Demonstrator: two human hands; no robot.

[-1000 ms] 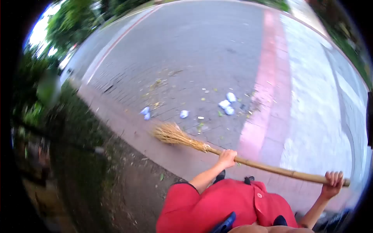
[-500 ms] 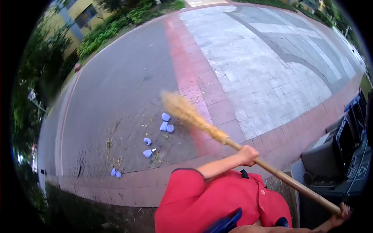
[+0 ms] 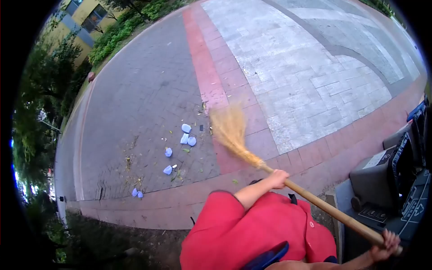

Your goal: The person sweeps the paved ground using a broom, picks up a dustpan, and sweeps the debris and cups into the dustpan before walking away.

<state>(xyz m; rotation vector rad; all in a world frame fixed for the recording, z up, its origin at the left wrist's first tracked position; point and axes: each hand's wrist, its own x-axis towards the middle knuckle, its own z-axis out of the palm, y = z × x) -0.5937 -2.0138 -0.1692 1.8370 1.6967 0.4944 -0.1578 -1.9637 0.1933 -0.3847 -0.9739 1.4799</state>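
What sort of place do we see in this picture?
Outdoors, probably a residential lane or yard: there is block paving, a yellow building at upper left, and dark wheeled bins at the right edge.

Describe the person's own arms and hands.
The left arm has a short red sleeve with a dark edge, its forearm bare. The left hand and right hand wear no gloves. Any right sleeve is out of view.

The red top [image 3: 258, 229] has a dark-edged short sleeve [image 3: 220, 211]. Its round button [image 3: 311, 224] sits at three o'clock, a dark-blue flap [image 3: 268, 257] at six.
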